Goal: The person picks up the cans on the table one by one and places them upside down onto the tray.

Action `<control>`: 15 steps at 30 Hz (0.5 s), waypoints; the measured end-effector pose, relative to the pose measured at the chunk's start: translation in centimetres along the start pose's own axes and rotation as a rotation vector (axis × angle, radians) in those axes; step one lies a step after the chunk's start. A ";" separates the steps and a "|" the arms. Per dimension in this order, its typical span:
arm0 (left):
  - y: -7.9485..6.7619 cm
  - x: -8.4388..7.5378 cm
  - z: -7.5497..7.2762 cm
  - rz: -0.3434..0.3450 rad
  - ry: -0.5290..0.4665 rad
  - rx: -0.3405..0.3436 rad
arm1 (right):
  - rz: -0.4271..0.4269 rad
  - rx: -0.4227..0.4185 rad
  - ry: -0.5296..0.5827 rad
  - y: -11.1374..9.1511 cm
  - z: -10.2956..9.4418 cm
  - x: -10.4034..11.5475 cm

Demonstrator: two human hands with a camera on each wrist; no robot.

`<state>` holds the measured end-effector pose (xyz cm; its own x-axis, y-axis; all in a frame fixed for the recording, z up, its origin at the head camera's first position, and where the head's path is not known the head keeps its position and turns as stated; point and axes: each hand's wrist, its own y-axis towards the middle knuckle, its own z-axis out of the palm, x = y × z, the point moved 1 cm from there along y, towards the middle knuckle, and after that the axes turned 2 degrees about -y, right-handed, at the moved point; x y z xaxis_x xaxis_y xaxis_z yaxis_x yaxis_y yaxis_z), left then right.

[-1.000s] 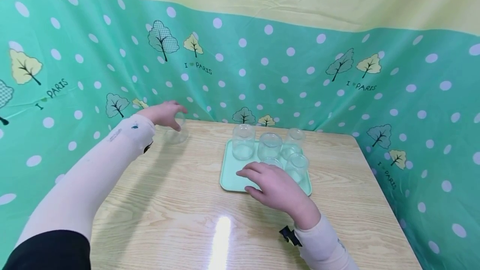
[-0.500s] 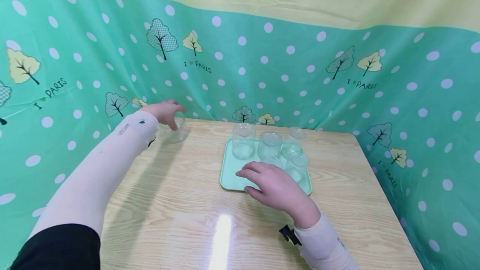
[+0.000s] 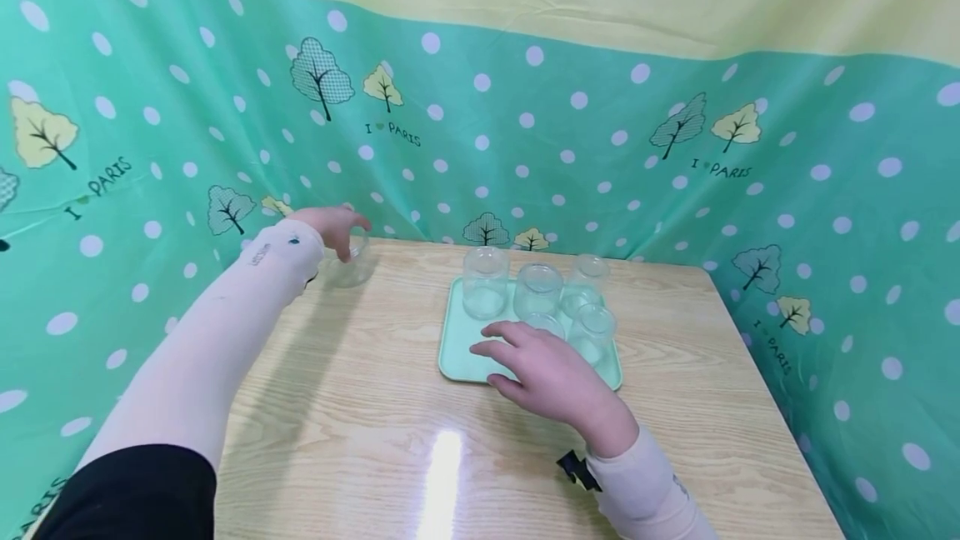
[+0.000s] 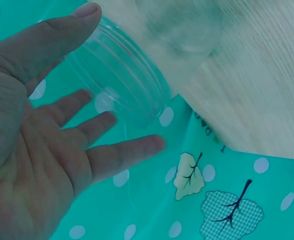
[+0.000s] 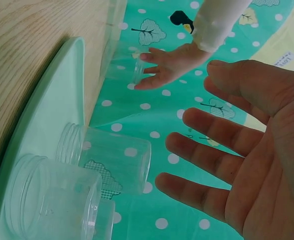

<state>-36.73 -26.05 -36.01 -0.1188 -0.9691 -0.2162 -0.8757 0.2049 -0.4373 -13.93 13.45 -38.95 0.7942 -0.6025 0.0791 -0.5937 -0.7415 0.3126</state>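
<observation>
My left hand (image 3: 330, 227) is at the far left of the table, over a clear jar (image 3: 356, 267) standing there. In the left wrist view its fingers are spread and nearly straight. The thumb overlaps the edge of the jar's ridged rim (image 4: 131, 75), and the other fingers reach along its side. My right hand (image 3: 551, 369) hovers over the near edge of a mint green tray (image 3: 459, 363), fingers loosely bent with nothing between them. Several clear jars stand on the tray, among them a tall one (image 3: 485, 283) and a wider one (image 3: 538, 292). The right hand partly hides a nearer jar (image 3: 544, 324).
A wooden table (image 3: 360, 407) carries everything, with a bright light reflection near its front. A green dotted curtain (image 3: 525, 148) printed with trees hangs close behind the table's back edge and along both sides.
My left forearm has swung slightly to the right, while the left hand has stayed by the jar with a small turn. The right hand and the jars on the tray have kept their places.
</observation>
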 end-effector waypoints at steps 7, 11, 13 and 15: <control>0.7 0.4 0.3 -0.007 -0.031 0.009 | -0.001 0.018 0.008 -0.1 -0.2 0.0; 0.6 0.5 0.1 0.009 -0.033 0.016 | -0.014 0.017 0.010 0.0 -0.3 0.1; 0.5 0.5 -0.1 0.019 -0.034 0.017 | -0.023 0.014 0.010 0.0 -0.3 0.1; 0.4 0.5 -0.2 0.029 -0.031 0.015 | -0.029 0.009 0.008 0.0 -0.4 0.1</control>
<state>-37.21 -26.44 -36.12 -0.1293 -0.9579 -0.2562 -0.8651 0.2353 -0.4430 -13.76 13.49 -38.60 0.8122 -0.5783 0.0772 -0.5713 -0.7615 0.3062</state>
